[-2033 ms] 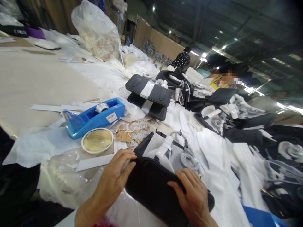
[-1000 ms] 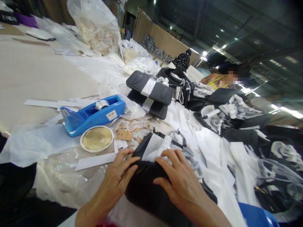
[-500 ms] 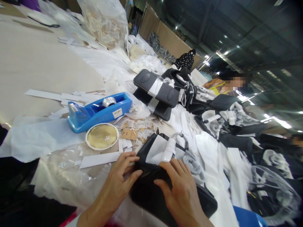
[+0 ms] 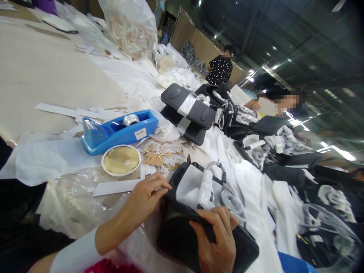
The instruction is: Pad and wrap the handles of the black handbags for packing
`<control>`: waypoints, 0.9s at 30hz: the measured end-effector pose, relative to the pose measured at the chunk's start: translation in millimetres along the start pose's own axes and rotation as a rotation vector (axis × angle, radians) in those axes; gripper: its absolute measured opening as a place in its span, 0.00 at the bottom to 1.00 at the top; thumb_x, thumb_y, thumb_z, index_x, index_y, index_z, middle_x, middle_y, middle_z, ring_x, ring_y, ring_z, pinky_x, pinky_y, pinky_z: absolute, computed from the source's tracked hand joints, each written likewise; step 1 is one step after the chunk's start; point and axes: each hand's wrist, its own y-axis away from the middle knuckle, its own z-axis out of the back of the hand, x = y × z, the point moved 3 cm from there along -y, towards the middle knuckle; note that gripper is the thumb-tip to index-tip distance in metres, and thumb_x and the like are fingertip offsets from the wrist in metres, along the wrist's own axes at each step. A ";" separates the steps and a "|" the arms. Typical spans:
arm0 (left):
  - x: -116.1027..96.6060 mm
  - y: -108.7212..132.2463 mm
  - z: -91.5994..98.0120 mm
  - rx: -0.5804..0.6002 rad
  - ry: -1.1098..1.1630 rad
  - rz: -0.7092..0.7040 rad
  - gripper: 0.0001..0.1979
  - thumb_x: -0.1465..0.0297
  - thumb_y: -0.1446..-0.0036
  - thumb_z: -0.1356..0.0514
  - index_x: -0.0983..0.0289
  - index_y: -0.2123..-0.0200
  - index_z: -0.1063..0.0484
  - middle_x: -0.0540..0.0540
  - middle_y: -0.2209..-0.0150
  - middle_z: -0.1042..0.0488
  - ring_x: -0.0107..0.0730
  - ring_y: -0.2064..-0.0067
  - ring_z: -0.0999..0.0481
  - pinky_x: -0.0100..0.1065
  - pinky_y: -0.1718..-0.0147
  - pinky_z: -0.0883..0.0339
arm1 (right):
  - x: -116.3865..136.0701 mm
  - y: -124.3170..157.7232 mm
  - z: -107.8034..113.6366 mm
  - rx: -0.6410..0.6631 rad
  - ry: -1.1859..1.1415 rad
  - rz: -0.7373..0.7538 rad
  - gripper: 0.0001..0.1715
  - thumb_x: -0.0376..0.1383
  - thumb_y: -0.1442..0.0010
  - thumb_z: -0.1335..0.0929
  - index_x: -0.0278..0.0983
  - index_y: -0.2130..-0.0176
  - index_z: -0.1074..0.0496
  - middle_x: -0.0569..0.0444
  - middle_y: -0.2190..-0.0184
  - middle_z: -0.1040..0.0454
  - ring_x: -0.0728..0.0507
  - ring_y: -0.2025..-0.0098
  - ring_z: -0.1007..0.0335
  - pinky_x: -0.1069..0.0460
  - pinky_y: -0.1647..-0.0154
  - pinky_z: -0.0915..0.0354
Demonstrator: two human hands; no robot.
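Observation:
A black handbag (image 4: 179, 231) stands in front of me, its top edge facing up. White paper (image 4: 187, 185) and a handle wrapped in white foam (image 4: 205, 189) show at its opening. At the bag's left top corner, my left hand (image 4: 148, 195) is closed, with thumb and fingertips pinching the edge. My right hand (image 4: 217, 237) grips the top rim nearer the right side, thumb on the near face and fingers over the edge. Clear-wrapped strap coils (image 4: 233, 201) lie just beyond the right fingers.
Left of the bag are a blue tape dispenser (image 4: 119, 132), a round tub of yellowish paste (image 4: 121, 160) and brown tags (image 4: 153, 158). Taped black panels (image 4: 187, 106) lie beyond. Several black bags (image 4: 287, 170) fill the right side. Two people (image 4: 220, 70) are farther back.
My right hand has slid nearer along the rim and now grips it. The left hand has shifted slightly up, its fingers drawn together at the corner. A person in the background stands more upright.

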 end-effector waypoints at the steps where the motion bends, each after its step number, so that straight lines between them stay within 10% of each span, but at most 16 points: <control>1: -1.8 -13.3 1.2 0.039 -0.042 -0.030 0.11 0.73 0.44 0.46 0.60 0.63 0.23 0.54 0.59 0.23 0.36 0.56 0.24 0.37 0.54 0.31 | -1.8 0.0 2.0 0.001 -0.007 0.011 0.05 0.30 0.39 0.32 0.40 0.62 0.31 0.55 0.72 0.34 0.41 0.66 0.38 0.43 0.57 0.48; 9: -3.7 -114.4 -34.3 0.436 -0.354 -0.093 0.20 0.82 0.55 0.43 0.66 0.57 0.26 0.58 0.57 0.23 0.38 0.55 0.26 0.33 0.55 0.35 | -9.6 7.5 12.4 0.028 -0.071 0.060 0.06 0.30 0.39 0.32 0.40 0.61 0.30 0.56 0.72 0.36 0.42 0.66 0.39 0.44 0.57 0.49; 18: -1.3 -139.0 -47.5 0.761 -0.244 0.100 0.06 0.77 0.60 0.39 0.66 0.75 0.25 0.48 0.82 0.29 0.28 0.78 0.32 0.28 0.77 0.40 | -5.7 9.3 18.9 0.031 -0.061 0.089 0.06 0.30 0.39 0.32 0.40 0.60 0.29 0.56 0.71 0.36 0.43 0.66 0.38 0.45 0.59 0.47; 27: 13.1 -129.0 -57.4 0.626 -0.091 0.240 0.09 0.70 0.46 0.37 0.68 0.75 0.29 0.46 0.83 0.35 0.22 0.80 0.36 0.26 0.78 0.39 | -0.3 7.0 18.8 0.208 -0.043 0.178 0.11 0.33 0.37 0.34 0.38 0.54 0.31 0.49 0.60 0.33 0.40 0.57 0.37 0.43 0.55 0.45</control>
